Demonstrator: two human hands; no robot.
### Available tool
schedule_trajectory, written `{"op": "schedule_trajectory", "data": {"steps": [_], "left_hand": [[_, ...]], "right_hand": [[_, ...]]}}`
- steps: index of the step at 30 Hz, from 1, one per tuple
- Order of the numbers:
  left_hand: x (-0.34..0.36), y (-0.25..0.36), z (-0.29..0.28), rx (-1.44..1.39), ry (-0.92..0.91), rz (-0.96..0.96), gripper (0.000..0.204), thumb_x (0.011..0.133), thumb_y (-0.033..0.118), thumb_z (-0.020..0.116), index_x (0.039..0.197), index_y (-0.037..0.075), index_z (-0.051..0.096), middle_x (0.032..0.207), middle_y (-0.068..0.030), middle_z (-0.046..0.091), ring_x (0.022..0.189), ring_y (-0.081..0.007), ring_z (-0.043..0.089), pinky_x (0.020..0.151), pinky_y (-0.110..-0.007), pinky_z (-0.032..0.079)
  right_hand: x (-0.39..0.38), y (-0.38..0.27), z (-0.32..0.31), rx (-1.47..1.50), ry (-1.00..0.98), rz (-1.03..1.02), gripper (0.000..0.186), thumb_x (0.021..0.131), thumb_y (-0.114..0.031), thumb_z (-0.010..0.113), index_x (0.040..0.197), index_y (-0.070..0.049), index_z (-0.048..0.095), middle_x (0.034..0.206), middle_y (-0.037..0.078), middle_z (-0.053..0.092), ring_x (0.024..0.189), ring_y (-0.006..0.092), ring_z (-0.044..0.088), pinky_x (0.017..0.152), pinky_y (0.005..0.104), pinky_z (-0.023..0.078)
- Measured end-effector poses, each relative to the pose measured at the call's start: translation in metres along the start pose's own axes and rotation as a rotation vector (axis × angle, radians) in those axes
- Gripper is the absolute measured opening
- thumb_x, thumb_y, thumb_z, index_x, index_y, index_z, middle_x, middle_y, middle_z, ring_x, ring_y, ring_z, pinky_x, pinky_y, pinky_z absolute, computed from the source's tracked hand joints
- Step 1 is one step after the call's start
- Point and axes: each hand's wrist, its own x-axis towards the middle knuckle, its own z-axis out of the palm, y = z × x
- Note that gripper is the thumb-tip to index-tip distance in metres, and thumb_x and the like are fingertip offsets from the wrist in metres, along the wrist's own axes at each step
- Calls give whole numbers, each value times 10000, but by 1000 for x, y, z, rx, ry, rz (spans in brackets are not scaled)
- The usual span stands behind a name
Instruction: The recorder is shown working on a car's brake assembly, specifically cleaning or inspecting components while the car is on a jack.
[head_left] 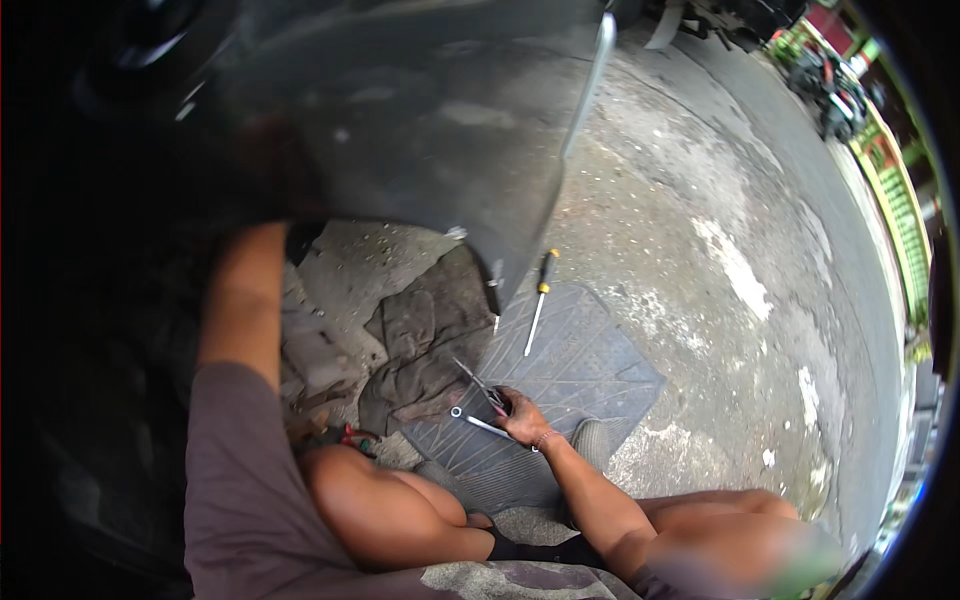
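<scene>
My right hand is closed around a pair of long-nose pliers, their thin jaws pointing up and left over the mat. Beside that hand is a wrench with a ring end; its other end runs toward my wrist, and I cannot tell whether the hand touches it. My left forearm reaches up behind a dark vehicle body panel, which hides the left hand. Farther off, a screwdriver with a yellow and black handle lies across the edge of the grey rubber mat.
A crumpled dark cloth lies left of the mat. A red-handled tool sits by my left knee. The panel's lower edge hangs over the cloth. Rough concrete stretches right toward a road, with a parked motorcycle and a yellow-green fence.
</scene>
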Motion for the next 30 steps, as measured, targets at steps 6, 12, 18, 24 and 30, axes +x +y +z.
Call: {"op": "schedule_trajectory", "data": {"steps": [6,12,18,24,30], "left_hand": [[39,67,-6,-55,-15,80,316,844,109,583,1123,-33,624,1133,-255,641,972,-357,669,844,-436,546],[47,72,-5,-78,-51,53,318,844,112,582,1124,-33,624,1134,-253,641,968,-354,671,839,-433,548],[45,78,29,-101,-144,21,320,845,114,582,1126,-34,624,1135,-250,642,964,-352,673,835,-430,549],[34,54,72,-94,-261,-60,322,845,117,581,1127,-34,624,1136,-248,643,960,-349,675,831,-427,551],[-7,-43,58,-11,-309,-267,325,846,119,581,1129,-34,624,1138,-245,644,955,-346,677,826,-424,552]], "right_hand": [[-1,4,-5,-83,28,25,657,724,-141,639,1331,52,477,1281,237,584,1200,317,569,1039,346,417],[1,14,-8,-33,61,-12,617,727,-122,635,1307,42,500,1259,234,596,1187,324,574,1031,355,422],[1,15,-9,-20,73,-41,593,723,-186,653,1266,25,538,1201,261,604,1160,383,563,1007,392,430],[4,5,-14,50,59,-36,605,704,-163,645,1271,19,535,1199,258,606,1148,372,577,1006,386,436],[13,3,-3,-3,-2,6,664,700,-68,660,1329,42,480,1252,233,598,1192,319,570,1043,353,416]]}}
